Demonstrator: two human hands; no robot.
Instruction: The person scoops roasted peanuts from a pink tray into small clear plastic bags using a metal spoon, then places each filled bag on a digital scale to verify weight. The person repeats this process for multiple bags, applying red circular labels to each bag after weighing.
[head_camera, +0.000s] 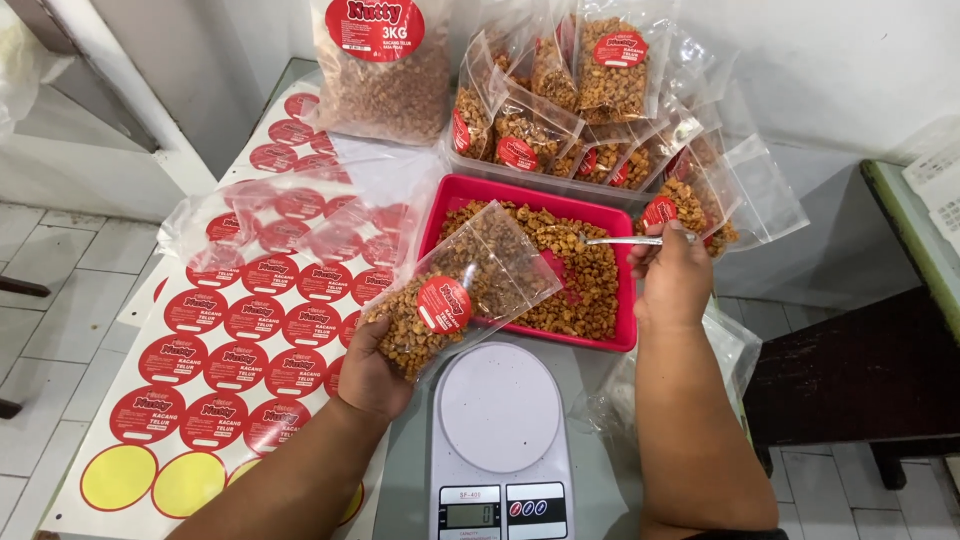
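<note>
From the head view, a clear pouch of coated nuts (462, 290) was gripped in the left hand (372, 370), tilted over the red tray (628, 335), just beyond the white scale (500, 440). A metal spoon (625, 240) was pinched by the right hand (675, 280) over the tray's right side.

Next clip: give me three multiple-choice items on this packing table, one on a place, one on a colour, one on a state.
1. Where is the kitchen scale?
A. In front of the red tray
B. Inside the tray
C. On the floor

2. What colour are the blank stickers at the sheet's near end?
A. Blue
B. Yellow
C. Green

3. What is on the scale's plate?
A. A filled bag
B. A spoon
C. Nothing

Answers:
1. A, it sits between the tray and the camera.
2. B, plain yellow circles with red edges.
3. C, the left hand holds the bag up beside it, and the right hand holds the spoon over the tray.
</note>
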